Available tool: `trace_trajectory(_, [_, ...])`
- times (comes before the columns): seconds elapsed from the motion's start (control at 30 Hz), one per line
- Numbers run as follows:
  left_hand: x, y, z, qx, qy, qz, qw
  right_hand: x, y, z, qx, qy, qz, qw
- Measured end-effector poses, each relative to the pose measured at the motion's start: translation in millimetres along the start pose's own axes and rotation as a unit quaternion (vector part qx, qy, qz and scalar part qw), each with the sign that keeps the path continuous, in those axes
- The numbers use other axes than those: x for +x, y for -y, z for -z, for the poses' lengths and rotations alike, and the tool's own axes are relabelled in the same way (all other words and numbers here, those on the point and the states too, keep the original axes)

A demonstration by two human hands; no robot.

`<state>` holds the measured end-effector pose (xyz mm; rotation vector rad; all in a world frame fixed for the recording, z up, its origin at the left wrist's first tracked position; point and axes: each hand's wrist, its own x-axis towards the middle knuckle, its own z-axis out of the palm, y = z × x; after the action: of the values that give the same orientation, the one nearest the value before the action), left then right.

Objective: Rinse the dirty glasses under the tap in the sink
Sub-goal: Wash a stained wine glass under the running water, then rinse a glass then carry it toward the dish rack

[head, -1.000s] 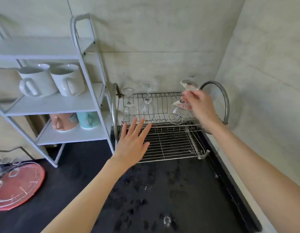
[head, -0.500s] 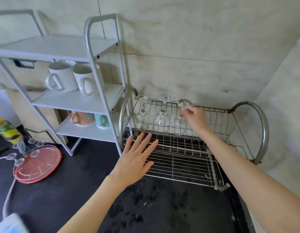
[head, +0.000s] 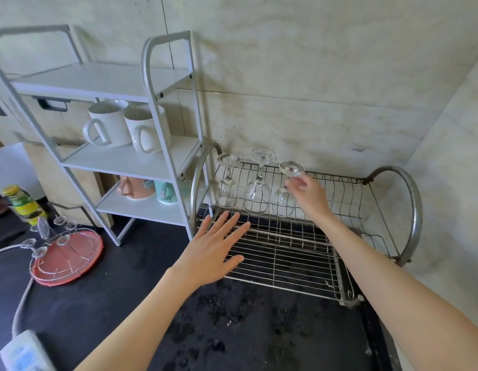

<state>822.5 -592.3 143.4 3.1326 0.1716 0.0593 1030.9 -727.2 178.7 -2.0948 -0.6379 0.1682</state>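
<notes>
Black, water-spotted countertop (head: 232, 330) ran below pale stone walls, carrying a wire dish rack (head: 299, 253). Three stemmed glasses stood upside down along the rack's back row. The right hand (head: 310, 194) was at the nearest glass (head: 286, 194), fingers loosely curled just beside its stem; whether they touched it I could not tell. The left hand (head: 213, 250), fingers spread flat, hovered over the rack's front left corner.
</notes>
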Motion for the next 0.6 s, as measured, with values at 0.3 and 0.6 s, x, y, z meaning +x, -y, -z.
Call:
trace_trajectory(0.3, [-75.6,-21.6,7.5,-0.051,-0.060,0.056,0.995,-121.9,33.4,-4.8,-0.202,-0.004,0.142,0.969])
trace_trajectory(0.6, [-286.2,-16.2,-28.9,-0.012,-0.052,0.145,0.988,-310.5,70.3,-98.3,-0.294,0.134,0.197,0.926])
